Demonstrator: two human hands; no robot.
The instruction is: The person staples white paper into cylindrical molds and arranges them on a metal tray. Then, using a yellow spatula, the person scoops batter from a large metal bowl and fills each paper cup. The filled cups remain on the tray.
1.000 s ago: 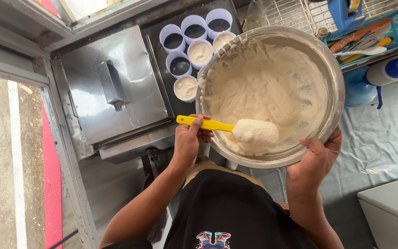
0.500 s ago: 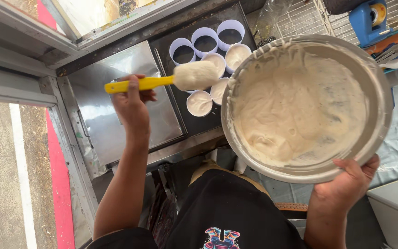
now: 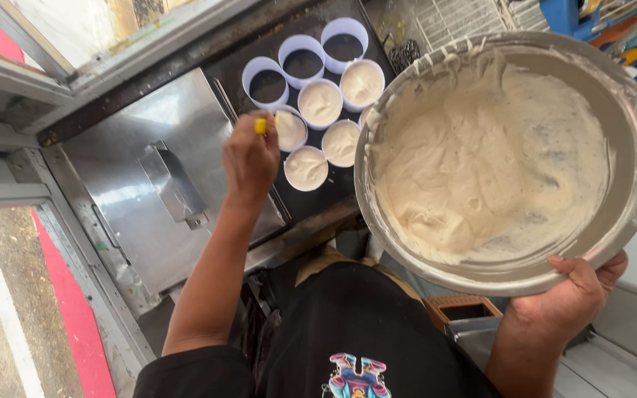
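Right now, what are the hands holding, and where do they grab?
Left hand grips the yellow spatula by its handle; right hand holds the batter bowl at its rim.

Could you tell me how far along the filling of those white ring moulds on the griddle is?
Four ring moulds clearly hold batter, and a fifth is partly hidden by the left hand. That hand holds a yellow-handled spatula over that fifth mould. Three moulds at the back look unfilled and dark inside. The right hand holds the steel bowl, with plenty of batter inside.
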